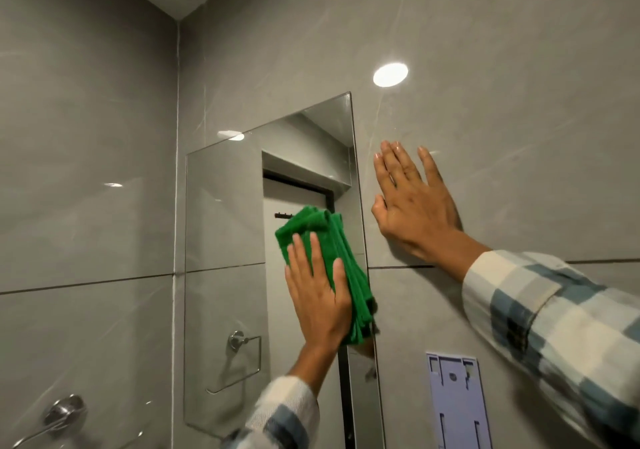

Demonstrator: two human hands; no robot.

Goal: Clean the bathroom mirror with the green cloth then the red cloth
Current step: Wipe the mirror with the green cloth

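Observation:
The frameless bathroom mirror (225, 227) hangs on the grey tiled wall in the middle of the view. A folded green cloth (329, 240) lies flat against the mirror's right side, near its right edge. My left hand (318, 292) presses on the cloth with its palm, fingers spread and pointing up. My right hand (412, 202) rests flat on the wall tile just right of the mirror, fingers apart, holding nothing. No red cloth is in view.
A white plastic wall bracket (457, 400) is fixed to the tile at lower right. A chrome towel ring (59, 414) sticks out of the left wall at lower left. The room corner runs down left of the mirror.

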